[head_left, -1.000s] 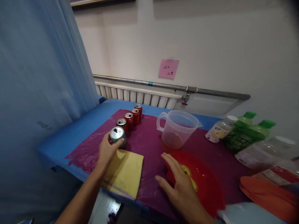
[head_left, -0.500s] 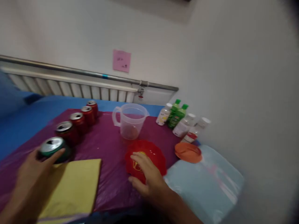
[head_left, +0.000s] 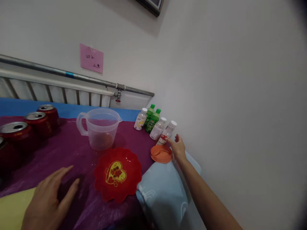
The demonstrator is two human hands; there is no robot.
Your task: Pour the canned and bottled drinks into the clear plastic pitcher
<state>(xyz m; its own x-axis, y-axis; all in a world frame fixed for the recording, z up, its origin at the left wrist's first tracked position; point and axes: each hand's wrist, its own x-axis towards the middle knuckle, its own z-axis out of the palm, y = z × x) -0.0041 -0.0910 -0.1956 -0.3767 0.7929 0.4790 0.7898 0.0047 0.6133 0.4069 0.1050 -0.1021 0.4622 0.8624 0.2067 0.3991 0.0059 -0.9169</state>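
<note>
My right hand point(head_left: 177, 148) reaches out to the right beside a clear bottle point(head_left: 163, 138) with a white cap and a red label. Its thumb overlaps the label and the fingers stay apart; whether it touches the bottle I cannot tell. Just below lies an orange divided dish point(head_left: 161, 154). My left hand point(head_left: 49, 199) hovers over the purple sheet point(head_left: 79, 156), fingers spread and holding nothing, by a yellow cloth point(head_left: 14, 204). Between the hands sits a red scalloped plate point(head_left: 131, 172) with a gold heart print. Behind the plate stands a clear plastic measuring jug point(head_left: 102, 131).
Red drink cans point(head_left: 39, 124) line the left side. Near the wall stand a bottle with a yellow print point(head_left: 140, 119), green bottles point(head_left: 152, 121) and another white-capped bottle point(head_left: 157, 129). A light blue folded cloth point(head_left: 160, 188) lies under my right arm. A radiator pipe point(head_left: 96, 80) runs behind.
My right hand has moved from over the red plate to the red-labelled bottle. My left hand has come away from the green can. The view has swung right.
</note>
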